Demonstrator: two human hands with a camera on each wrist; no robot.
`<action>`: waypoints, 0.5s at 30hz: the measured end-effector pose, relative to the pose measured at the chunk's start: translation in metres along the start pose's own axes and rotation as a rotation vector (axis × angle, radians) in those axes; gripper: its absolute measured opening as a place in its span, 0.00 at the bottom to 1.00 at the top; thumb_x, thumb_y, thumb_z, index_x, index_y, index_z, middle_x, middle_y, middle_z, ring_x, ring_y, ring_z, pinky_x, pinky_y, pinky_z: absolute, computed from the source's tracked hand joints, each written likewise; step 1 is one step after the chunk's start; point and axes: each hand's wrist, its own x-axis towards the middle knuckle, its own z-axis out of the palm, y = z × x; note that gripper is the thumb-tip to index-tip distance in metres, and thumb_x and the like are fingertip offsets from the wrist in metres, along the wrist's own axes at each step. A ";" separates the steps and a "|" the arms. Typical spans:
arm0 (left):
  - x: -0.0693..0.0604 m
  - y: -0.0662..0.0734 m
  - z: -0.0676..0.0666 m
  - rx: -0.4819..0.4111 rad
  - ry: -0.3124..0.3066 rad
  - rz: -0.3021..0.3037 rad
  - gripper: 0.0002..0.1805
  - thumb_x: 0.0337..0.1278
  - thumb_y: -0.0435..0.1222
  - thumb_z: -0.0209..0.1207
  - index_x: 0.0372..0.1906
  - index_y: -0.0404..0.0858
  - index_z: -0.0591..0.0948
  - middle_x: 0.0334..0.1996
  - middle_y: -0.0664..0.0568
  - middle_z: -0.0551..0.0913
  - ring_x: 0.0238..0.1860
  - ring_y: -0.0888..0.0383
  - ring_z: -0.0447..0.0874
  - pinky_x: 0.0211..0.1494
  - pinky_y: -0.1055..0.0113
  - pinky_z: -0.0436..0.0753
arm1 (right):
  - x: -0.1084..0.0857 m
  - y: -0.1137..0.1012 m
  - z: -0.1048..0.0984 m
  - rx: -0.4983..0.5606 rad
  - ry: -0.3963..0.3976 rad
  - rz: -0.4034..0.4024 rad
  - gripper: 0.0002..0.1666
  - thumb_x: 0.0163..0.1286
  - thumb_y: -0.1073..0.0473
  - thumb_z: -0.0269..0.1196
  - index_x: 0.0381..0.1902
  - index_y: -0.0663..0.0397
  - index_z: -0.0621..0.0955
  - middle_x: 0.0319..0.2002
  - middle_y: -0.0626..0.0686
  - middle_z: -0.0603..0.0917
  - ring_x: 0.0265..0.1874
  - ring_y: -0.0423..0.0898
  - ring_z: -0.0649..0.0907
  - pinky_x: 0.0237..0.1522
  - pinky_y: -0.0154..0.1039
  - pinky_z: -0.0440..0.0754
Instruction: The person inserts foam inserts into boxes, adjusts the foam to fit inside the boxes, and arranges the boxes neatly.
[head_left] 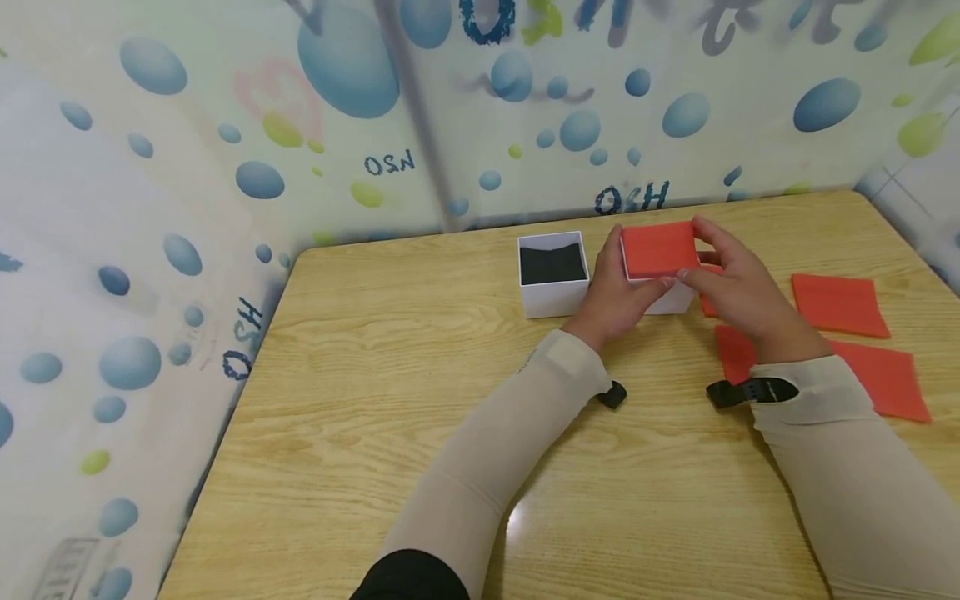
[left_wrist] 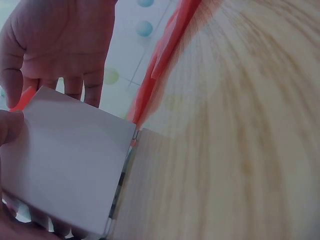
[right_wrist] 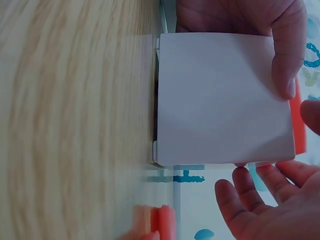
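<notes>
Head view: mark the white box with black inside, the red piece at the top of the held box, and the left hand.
White box with black inside point(head_left: 553, 301): head view, front wall.
Red piece point(head_left: 660, 250): head view, upper surface.
Left hand point(head_left: 615, 297): head view, middle of the hand.

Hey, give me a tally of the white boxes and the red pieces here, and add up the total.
White boxes: 2
Red pieces: at least 4, counting the one at the top of the held box; the right hand and sleeve hide whether the nearest red is one piece or two
Total: at least 6
</notes>
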 end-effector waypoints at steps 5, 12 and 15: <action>0.000 -0.001 0.000 0.018 0.009 -0.004 0.57 0.67 0.45 0.70 0.87 0.55 0.42 0.79 0.61 0.60 0.75 0.64 0.63 0.80 0.61 0.67 | 0.000 -0.002 0.002 -0.023 -0.002 0.035 0.44 0.83 0.49 0.52 0.87 0.34 0.44 0.86 0.52 0.50 0.79 0.65 0.59 0.62 0.46 0.82; 0.000 -0.001 0.001 0.036 0.012 -0.005 0.58 0.66 0.47 0.70 0.87 0.54 0.41 0.81 0.61 0.58 0.77 0.63 0.61 0.80 0.61 0.66 | -0.006 -0.015 0.009 -0.277 0.064 -0.130 0.45 0.79 0.57 0.56 0.86 0.56 0.51 0.84 0.64 0.53 0.81 0.69 0.55 0.74 0.74 0.60; 0.002 0.000 0.000 0.044 0.011 0.002 0.58 0.67 0.48 0.69 0.87 0.53 0.41 0.82 0.60 0.56 0.79 0.62 0.59 0.81 0.61 0.65 | -0.009 -0.024 0.011 -0.451 0.037 -0.231 0.42 0.76 0.61 0.55 0.83 0.66 0.56 0.82 0.69 0.57 0.82 0.69 0.54 0.76 0.73 0.55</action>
